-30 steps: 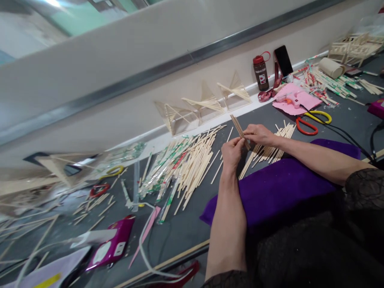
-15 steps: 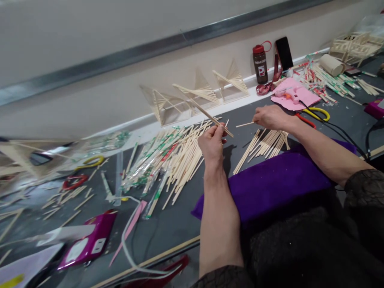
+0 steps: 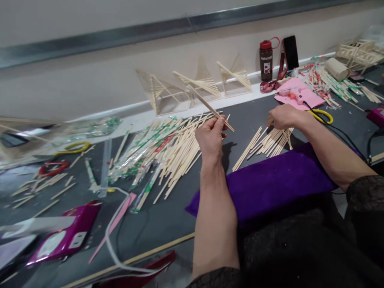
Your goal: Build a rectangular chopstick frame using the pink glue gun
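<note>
Left hand [image 3: 211, 134] has its grip closed on a slim bundle of pale wooden sticks [image 3: 207, 104] above the dark grey tabletop [image 3: 168, 224]; right hand [image 3: 285, 117], since moved to a fanned pile of pale wooden sticks [image 3: 273, 142], grip undeterminable, apparently adds to the pile.

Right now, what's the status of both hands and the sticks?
Left hand: grip closed on thin sticks. Right hand: over smaller stick pile, hold unclear. Purple fabric at pile's near side.

Sticks [image 3: 273, 141] lt. tan, cloth [image 3: 276, 182] dk. purple.
</note>
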Available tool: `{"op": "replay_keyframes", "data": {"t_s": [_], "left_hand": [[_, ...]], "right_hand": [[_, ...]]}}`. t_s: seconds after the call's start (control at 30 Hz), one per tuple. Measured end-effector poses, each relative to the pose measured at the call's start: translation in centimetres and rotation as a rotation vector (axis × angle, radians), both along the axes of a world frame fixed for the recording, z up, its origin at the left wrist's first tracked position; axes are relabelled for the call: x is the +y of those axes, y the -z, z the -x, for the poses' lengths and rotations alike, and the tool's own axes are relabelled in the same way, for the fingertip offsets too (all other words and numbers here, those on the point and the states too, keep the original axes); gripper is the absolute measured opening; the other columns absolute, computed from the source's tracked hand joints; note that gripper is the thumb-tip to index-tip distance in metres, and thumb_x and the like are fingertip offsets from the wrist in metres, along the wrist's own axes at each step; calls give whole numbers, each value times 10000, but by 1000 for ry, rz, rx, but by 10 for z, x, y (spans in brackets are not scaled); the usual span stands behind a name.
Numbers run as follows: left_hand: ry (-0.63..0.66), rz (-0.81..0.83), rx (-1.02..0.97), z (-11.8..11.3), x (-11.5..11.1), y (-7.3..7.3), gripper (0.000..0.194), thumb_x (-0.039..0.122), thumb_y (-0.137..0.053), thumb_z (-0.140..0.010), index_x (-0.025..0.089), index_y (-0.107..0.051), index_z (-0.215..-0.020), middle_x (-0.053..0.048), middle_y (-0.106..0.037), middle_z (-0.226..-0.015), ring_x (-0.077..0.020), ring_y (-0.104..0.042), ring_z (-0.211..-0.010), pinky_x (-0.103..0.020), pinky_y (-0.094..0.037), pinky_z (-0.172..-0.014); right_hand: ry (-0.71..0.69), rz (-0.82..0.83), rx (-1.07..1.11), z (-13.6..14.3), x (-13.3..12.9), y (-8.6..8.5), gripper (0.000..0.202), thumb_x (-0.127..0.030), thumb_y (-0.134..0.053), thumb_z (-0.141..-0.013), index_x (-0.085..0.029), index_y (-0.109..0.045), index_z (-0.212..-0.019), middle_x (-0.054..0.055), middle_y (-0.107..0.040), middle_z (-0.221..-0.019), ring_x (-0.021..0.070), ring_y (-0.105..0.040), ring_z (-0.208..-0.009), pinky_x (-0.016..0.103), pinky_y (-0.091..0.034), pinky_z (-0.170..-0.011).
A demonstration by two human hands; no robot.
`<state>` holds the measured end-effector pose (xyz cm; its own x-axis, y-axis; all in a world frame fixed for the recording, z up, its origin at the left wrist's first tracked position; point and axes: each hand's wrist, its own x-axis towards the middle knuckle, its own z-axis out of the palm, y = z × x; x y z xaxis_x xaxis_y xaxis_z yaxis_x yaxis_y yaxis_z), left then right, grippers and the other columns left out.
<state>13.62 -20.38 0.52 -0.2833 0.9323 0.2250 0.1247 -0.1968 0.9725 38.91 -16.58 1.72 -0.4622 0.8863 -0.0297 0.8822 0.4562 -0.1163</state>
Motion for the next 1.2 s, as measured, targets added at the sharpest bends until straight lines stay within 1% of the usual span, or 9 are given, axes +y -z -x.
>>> {"op": "replay_keyframes", "data": {"t_s": [0.07,0.17,0.33,0.47,0.6,0.73,0.87,1.03,1.2], "left_hand": [[11,-2,-11,0,0,0,180,345,-701,-780,192,-774,-842,-31,-735,-770,-107,-638,-662,-172,-445,-478],[14,-8,-12,0,1,0,194,359,-710,-776,188,-770,-846,-28,-732,-767,-106,-642,-655,-167,-448,-475],[11,-15,12,1,1,0,195,361,-704,-782,194,-766,-860,-18,-728,-757,-98,-641,-647,-155,-438,-468],[16,-15,9,1,1,0,167,332,-692,-794,194,-765,-854,-25,-734,-768,-96,-644,-648,-156,-438,-465],[7,-17,8,1,0,-1,164,329,-685,-795,195,-766,-844,-26,-737,-771,-94,-640,-646,-156,-434,-461],[5,-18,9,0,0,-1,168,337,-690,-788,197,-768,-842,-29,-741,-776,-94,-639,-649,-148,-430,-456],[6,-8,13,-1,0,-1,175,341,-693,-785,193,-766,-842,-31,-738,-764,-96,-642,-648,-147,-433,-459],[8,7,16,-1,0,-1,168,326,-684,-794,189,-767,-844,-30,-737,-764,-92,-632,-640,-148,-432,-456],[7,-4,5,0,0,-2,162,315,-683,-798,187,-769,-848,-27,-732,-759,-93,-629,-633,-160,-437,-460]], "right_hand": [[-54,3,-22,12,-7,0,348,-62,-666,-714,-284,-815,-937,35,-759,-908,160,-603,-703,297,-318,-582],[-100,18,-99,26,-17,-4,271,-153,-595,-814,-257,-806,-948,58,-766,-973,156,-625,-738,286,-318,-571],[-46,132,-227,32,-25,-17,289,-241,-564,-843,-241,-796,-1016,59,-771,-1035,191,-667,-867,283,-360,-611],[-34,17,-203,36,-28,-18,308,-276,-516,-918,-208,-786,-1050,93,-757,-1076,217,-662,-925,306,-359,-641],[-198,-80,-116,48,-34,-6,305,-217,-529,-937,-260,-743,-1151,57,-704,-1228,190,-638,-997,295,-334,-657],[-324,-54,-151,62,-38,3,246,-282,-531,-982,-251,-751,-1088,65,-701,-1186,192,-615,-981,299,-322,-666],[-261,-87,-208,64,-31,8,274,-272,-485,-1003,-230,-750,-1060,75,-707,-1134,200,-609,-951,308,-302,-640],[-140,-122,-233,45,-15,13,289,-256,-468,-1002,-228,-751,-1054,75,-710,-1127,199,-615,-922,304,-304,-628],[-23,-152,-180,28,-13,6,347,-139,-446,-967,-201,-739,-1142,113,-697,-1187,214,-624,-953,308,-330,-645]]}}
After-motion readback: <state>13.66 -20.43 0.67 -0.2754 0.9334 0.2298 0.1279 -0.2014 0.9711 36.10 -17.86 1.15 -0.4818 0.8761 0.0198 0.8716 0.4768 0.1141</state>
